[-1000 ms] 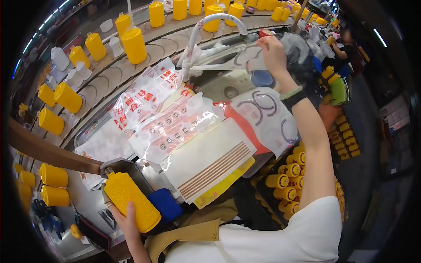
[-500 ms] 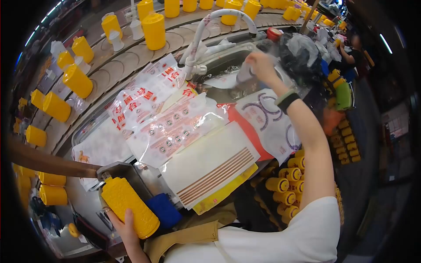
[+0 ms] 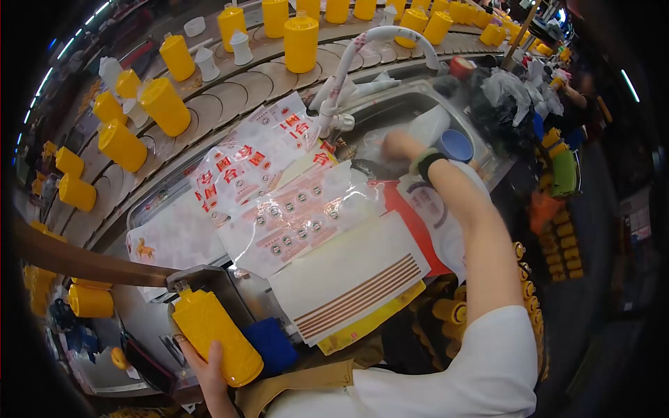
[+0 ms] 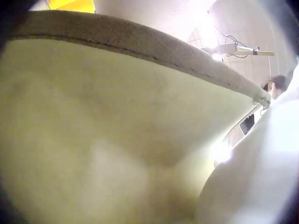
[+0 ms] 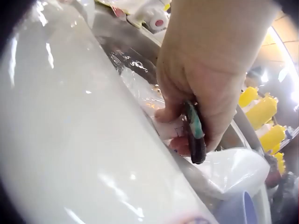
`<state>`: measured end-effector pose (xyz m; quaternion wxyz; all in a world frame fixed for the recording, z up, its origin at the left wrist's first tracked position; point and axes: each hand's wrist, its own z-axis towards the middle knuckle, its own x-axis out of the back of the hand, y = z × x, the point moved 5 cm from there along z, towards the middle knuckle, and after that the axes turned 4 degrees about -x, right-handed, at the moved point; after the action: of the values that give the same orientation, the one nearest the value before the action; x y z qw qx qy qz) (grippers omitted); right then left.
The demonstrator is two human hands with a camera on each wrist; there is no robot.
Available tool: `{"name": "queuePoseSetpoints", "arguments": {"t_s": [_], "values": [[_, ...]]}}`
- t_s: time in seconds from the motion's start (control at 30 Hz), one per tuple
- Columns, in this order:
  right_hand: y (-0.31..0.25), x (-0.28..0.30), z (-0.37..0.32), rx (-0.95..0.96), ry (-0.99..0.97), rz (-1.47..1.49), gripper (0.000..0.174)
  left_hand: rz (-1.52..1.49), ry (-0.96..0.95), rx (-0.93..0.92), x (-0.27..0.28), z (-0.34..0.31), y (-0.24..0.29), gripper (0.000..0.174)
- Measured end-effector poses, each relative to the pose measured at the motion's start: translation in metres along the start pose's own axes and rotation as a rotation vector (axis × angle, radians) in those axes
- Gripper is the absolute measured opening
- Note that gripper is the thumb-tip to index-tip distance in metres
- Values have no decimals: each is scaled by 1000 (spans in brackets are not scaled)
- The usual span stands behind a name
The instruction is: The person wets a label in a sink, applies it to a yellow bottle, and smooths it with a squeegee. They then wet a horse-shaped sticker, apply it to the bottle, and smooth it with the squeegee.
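Note:
My left hand (image 3: 209, 369) grips the lower part of a yellow embossed bottle (image 3: 217, 334), which lies tilted with its neck at a grey bracket (image 3: 198, 276). The left wrist view shows mostly pale cloth (image 4: 117, 102), with the hand hidden. My right hand (image 3: 404, 146) is low in the metal sink (image 3: 411, 90), blurred. In the right wrist view its curled fingers and thumb hold a dark curved strip with a teal patch (image 5: 196, 133); its kind cannot be told. A translucent white sheet (image 5: 233, 172) lies close beyond the fingers.
A white faucet (image 3: 341, 70) arches over the sink, where a blue bowl (image 3: 456, 145) sits. Printed sheets (image 3: 300, 209) and a brown-striped sheet (image 3: 355, 279) cover the counter. Yellow bottles (image 3: 301, 45) stand along a conveyor (image 3: 258, 87); a blue cloth (image 3: 272, 346) lies beside my left hand.
My right hand has come down and left into the sink from above its far side, where it held a translucent sheet stretched out. My left hand still holds the bottle at the bracket.

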<state>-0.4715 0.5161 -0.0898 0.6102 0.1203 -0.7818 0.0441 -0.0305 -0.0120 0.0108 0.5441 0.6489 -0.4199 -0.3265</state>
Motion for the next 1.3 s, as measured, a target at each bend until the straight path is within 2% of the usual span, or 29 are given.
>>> {"name": "queuePoseSetpoints", "arguments": {"t_s": [0.03,0.1,0.13,0.2,0.23,0.27,0.33,0.37,0.4,0.43,0.47,0.5,0.53,0.6,0.67,0.73,0.87,0.93,0.97,1.03,1.07,1.13,1.17,1.3], "values": [[-11,10,-10,-1,-1,-1,35,-9,-7,-4,-2,0,3,87],[-37,39,-38,139,-73,376,32,-23,-17,3,-7,-2,1,88],[-41,46,-46,134,-78,377,32,-29,-17,-35,-6,-2,1,83],[-44,73,-54,-114,37,79,31,-33,-7,-81,-2,-1,-3,78],[-102,138,-109,119,-30,-143,31,17,20,-88,5,-1,-10,79],[-100,136,-106,122,-27,-143,31,66,44,-93,10,0,-13,79],[-94,121,-97,467,45,253,30,29,42,-84,3,-2,-7,79],[-60,73,-65,325,58,360,32,-7,36,-75,-1,-3,-5,79],[-35,36,-37,320,56,360,32,-7,31,-72,-1,-2,-5,79],[-7,5,-6,147,64,136,35,2,16,-88,0,-1,-5,79],[8,-7,11,-20,73,-88,38,12,8,-106,1,0,-5,80],[-1,5,0,-77,84,-59,41,13,16,-107,3,0,-7,80],[-6,8,-3,-72,86,-57,41,19,21,-104,5,1,-10,80],[-19,-2,-10,115,-164,276,41,24,24,-96,5,0,-9,80],[-12,-19,-2,159,-171,288,39,7,24,-77,-2,-2,-2,79],[4,-14,8,-84,31,13,29,6,5,-88,2,1,-9,79],[17,29,4,22,66,89,20,65,9,-130,9,2,-15,80],[25,85,-27,-130,232,223,16,61,12,-110,4,2,-10,80],[33,95,-33,-138,234,218,16,58,24,-90,1,1,-7,80],[41,125,-46,-29,435,112,14,40,9,-96,-5,1,-1,80],[41,134,-54,-33,434,110,14,28,0,-98,-6,0,1,79],[29,165,-82,-42,646,148,8,23,-2,-92,-7,0,3,78],[27,167,-88,-20,763,142,7,18,0,-88,-7,0,2,78],[27,120,-86,-76,681,78,12,55,2,-105,-5,1,3,75]]}}
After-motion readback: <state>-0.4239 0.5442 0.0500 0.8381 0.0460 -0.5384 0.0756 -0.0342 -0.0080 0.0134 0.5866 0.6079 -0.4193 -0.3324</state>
